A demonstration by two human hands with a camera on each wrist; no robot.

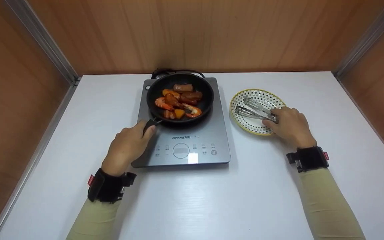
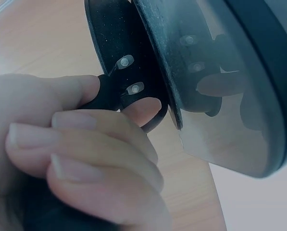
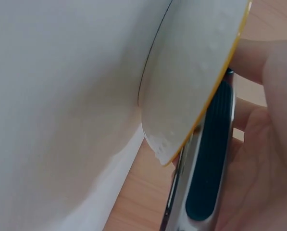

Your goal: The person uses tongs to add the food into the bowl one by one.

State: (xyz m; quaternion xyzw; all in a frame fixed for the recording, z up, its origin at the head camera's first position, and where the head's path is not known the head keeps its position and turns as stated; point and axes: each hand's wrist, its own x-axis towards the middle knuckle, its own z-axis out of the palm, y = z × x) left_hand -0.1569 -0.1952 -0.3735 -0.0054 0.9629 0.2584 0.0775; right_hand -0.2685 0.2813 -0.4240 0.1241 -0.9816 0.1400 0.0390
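My left hand (image 1: pixel 127 145) grips the handle (image 1: pixel 150 126) of a black frying pan (image 1: pixel 207 96), which sits on a silver induction cooktop (image 1: pixel 208 133). Shrimp (image 1: pixel 192 111), pieces of sausage (image 1: pixel 183 88) and orange chunks (image 1: pixel 179 113) lie in the pan. In the left wrist view, curled fingers (image 2: pixel 100 168) are close to the riveted base of the handle. On the right, my right hand (image 1: pixel 292 126) holds metal tongs (image 1: pixel 260 108) over a dotted, yellow-rimmed plate (image 1: pixel 243 126). The right wrist view shows the tongs' dark grip (image 3: pixel 210 154) beside the plate's edge; some fingers are hidden.
A white table (image 1: pixel 192 200) carries everything. Wooden panels (image 1: pixel 192 36) enclose it at the back and both sides. A black cord (image 1: pixel 178 70) runs behind the pan at the cooktop's rear edge.
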